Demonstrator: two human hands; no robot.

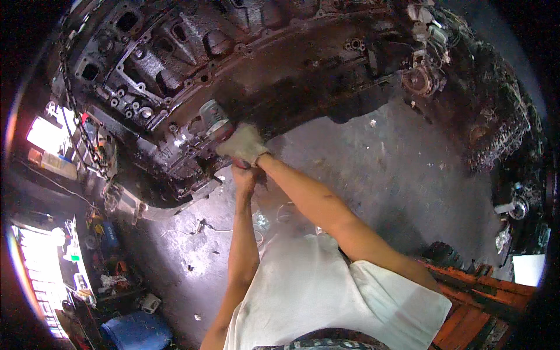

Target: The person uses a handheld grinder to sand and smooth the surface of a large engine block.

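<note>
A large greasy engine block (256,52) spans the upper view, with bolt holes and cast openings along it. A grey and dark red power tool (214,119) is held against its lower left flange. My right hand (245,141), in a pale work glove, wraps round the tool's body. Just below it, my left hand (243,174) grips the tool's lower part, mostly hidden behind the glove and tool. The tool's working end is hidden against the dark casting.
A hanging chain (83,137) runs down the left. Grey floor (344,157) shows beneath the engine. A blue plastic container (137,331) and cluttered shelves sit lower left. Orange metal frames (466,306) stand lower right, near greasy parts (513,204).
</note>
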